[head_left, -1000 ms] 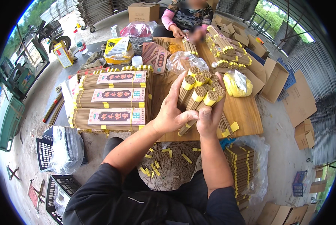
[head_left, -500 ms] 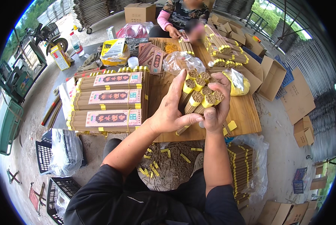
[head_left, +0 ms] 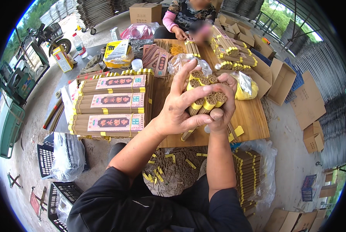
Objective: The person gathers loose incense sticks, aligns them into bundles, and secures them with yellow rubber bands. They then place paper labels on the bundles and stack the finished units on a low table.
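Between my two hands is a cluster of several incense stick bundles (head_left: 202, 81), each wrapped with a yellow paper band, their brown ends facing me. My left hand (head_left: 177, 104) cups the left side, one finger laid across the ends and the thumb below. From the right, my right hand (head_left: 226, 106) curls its fingers round the cluster, its thumb pressing underneath. Left of my hands lie stacked packs of incense (head_left: 117, 100) with pink labels and thin ties. Beneath the cluster, more sticks rest on the wooden table (head_left: 252, 121), partly hidden by my hands.
Across the table, a person's hand (head_left: 178, 33) touches another incense pack (head_left: 192, 47). A clear plastic bag (head_left: 177, 63) and a yellow bag (head_left: 247, 87) lie beyond my hands. Loose pink labels (head_left: 157, 58) sit at the back. Cardboard boxes (head_left: 279, 79) stand at right, black crates (head_left: 63, 205) at lower left.
My left hand has shifted, laying a finger across the ends of the bundles. My right fingers have curled further over the cluster, which is now more covered.
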Available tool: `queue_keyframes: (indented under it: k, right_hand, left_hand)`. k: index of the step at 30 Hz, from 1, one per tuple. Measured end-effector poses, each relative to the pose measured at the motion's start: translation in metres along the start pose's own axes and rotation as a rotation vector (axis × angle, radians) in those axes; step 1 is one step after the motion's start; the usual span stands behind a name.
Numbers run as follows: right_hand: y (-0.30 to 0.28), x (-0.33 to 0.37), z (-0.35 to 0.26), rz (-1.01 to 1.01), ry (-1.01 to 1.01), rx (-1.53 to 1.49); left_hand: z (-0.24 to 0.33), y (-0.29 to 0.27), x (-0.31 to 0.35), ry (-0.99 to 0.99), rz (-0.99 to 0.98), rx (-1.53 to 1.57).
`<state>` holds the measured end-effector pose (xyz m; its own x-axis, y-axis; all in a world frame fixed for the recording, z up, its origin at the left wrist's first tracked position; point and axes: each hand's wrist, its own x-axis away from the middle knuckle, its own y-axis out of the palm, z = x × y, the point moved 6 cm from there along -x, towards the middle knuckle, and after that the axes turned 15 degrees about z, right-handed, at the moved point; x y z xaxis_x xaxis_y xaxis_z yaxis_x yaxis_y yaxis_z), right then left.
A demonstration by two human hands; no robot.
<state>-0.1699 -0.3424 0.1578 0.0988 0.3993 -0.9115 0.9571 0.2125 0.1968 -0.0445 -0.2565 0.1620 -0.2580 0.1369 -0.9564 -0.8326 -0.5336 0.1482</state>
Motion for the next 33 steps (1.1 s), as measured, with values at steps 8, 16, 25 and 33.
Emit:
queue_keyframes:
  k: [8, 16, 25, 33]
  right_hand:
    - [0.005, 0.002, -0.007, 0.021, 0.062, -0.007]
    - [0.006, 0.003, -0.003, -0.001, 0.091, -0.004]
    - [-0.002, -0.001, 0.003, 0.056, 0.089, -0.051]
    - [0.001, -0.002, 0.005, 0.002, 0.238, -0.280]
  left_hand:
    - [0.016, 0.002, -0.027, -0.025, -0.180, -0.111]
    - [0.012, -0.001, -0.035, -0.138, -0.147, -0.094]
    - [0.011, -0.005, -0.036, -0.238, -0.142, -0.035]
    - [0.000, -0.012, -0.037, -0.280, -0.151, 0.055]
